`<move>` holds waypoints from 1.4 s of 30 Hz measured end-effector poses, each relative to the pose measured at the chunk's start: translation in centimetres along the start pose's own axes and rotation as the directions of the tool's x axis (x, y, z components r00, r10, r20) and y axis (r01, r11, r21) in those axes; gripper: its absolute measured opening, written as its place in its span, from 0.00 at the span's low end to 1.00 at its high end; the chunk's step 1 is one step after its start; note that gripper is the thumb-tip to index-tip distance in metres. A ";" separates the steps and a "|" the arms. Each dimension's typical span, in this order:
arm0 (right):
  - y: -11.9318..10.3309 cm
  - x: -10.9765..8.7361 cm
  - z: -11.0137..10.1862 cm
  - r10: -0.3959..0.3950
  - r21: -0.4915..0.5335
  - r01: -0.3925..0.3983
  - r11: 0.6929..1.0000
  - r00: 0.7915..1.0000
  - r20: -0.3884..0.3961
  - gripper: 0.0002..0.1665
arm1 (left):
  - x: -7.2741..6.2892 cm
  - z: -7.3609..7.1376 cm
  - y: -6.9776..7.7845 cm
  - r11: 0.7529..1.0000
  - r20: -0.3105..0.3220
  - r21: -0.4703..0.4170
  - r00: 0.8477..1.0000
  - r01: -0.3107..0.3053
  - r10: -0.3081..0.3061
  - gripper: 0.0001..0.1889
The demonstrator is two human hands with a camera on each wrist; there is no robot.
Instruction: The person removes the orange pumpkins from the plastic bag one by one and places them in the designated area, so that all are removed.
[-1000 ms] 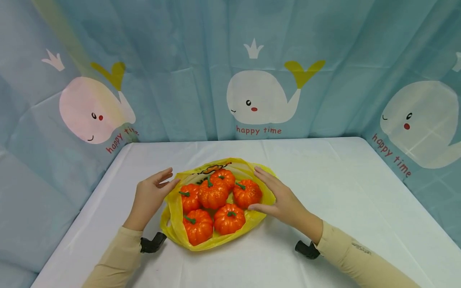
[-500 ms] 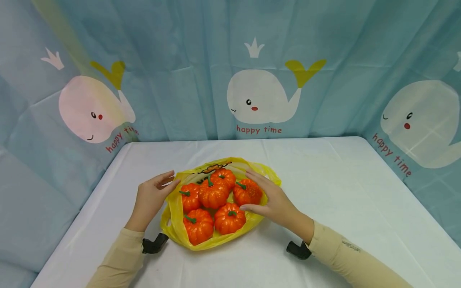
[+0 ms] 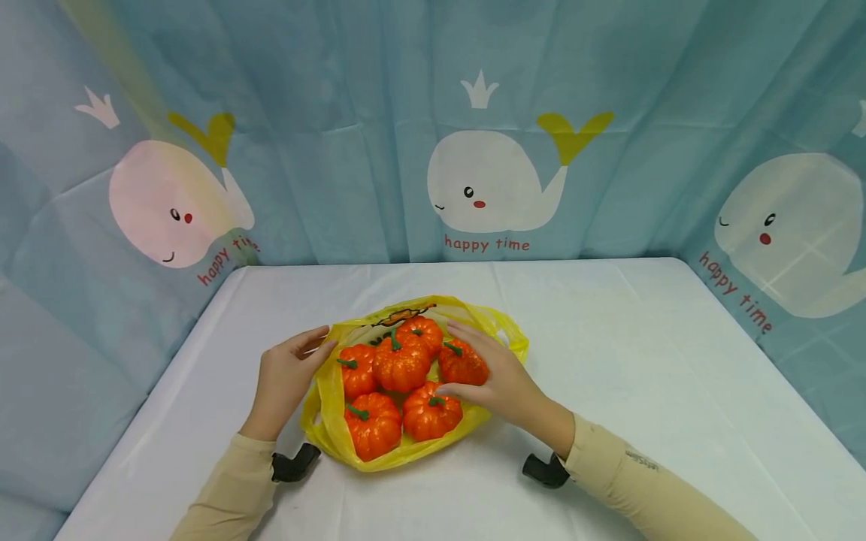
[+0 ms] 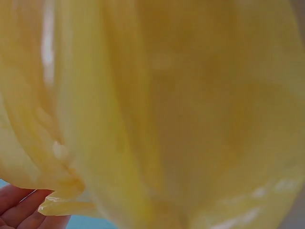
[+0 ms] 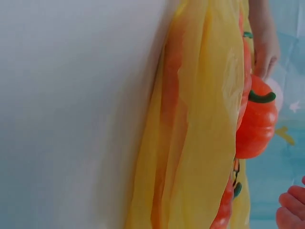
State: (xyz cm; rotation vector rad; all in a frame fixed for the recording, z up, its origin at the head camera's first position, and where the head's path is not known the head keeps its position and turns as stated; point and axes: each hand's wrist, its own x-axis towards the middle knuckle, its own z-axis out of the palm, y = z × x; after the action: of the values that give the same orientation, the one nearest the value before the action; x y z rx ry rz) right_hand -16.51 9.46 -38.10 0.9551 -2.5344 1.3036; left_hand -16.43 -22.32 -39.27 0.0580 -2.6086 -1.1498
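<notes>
A yellow plastic bag (image 3: 330, 409) stands on the table with its mouth spread wide. Several small orange toy pumpkins with green stems fill it, one of them (image 3: 401, 366) on top of the others. My left hand (image 3: 284, 379) is at the bag's left rim, fingers relaxed and thumb apart; in the left wrist view its fingers (image 4: 21, 207) show beside the plastic. Over the bag's right side reaches my right hand (image 3: 504, 376), thumb and fingers spread. It partly covers the right-hand pumpkin (image 3: 461, 364), and its thumb overlaps the front pumpkin (image 3: 433, 413) in the head view.
A white cloth covers the table (image 3: 649, 361). Behind and at both sides hangs a blue curtain (image 3: 325, 188) printed with whales. Black wrist mounts (image 3: 295, 462) sit under both forearms, close above the cloth.
My right hand has moved left, from the bag's right rim in over the right-hand pumpkin. The bag's right handle flap now shows behind it. My left hand has barely shifted.
</notes>
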 end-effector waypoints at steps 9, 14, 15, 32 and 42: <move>-0.2 0.7 1.3 -0.006 0.033 0.006 0.999 1.000 0.014 0.48 | -0.1 0.2 -0.2 0.999 -0.023 -0.031 1.000 0.011 -0.012 0.18; -0.6 1.0 1.8 0.044 0.043 -0.046 0.998 0.998 0.039 0.49 | -0.1 0.1 -0.1 0.999 -0.016 -0.035 0.999 0.034 -0.034 0.19; -0.7 1.0 1.9 0.053 0.044 -0.055 0.998 0.998 0.043 0.49 | -0.1 0.1 -0.1 0.998 -0.015 -0.039 0.999 0.040 -0.041 0.19; -1.9 2.4 3.6 0.236 0.056 -0.239 0.969 0.970 0.063 0.50 | -0.1 0.0 0.0 0.996 -0.031 -0.053 0.997 0.070 -0.071 0.17; -1.8 2.8 4.2 0.246 0.047 -0.250 0.967 0.966 0.082 0.50 | -0.1 0.2 -0.1 0.996 -0.063 -0.065 0.996 0.061 -0.065 0.17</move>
State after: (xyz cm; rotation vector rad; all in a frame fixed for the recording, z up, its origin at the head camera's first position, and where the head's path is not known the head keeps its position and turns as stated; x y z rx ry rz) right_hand -16.96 4.10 -38.35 0.7265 -2.7615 1.4368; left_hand -16.35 -22.23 -39.50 0.1625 -2.5292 -1.2291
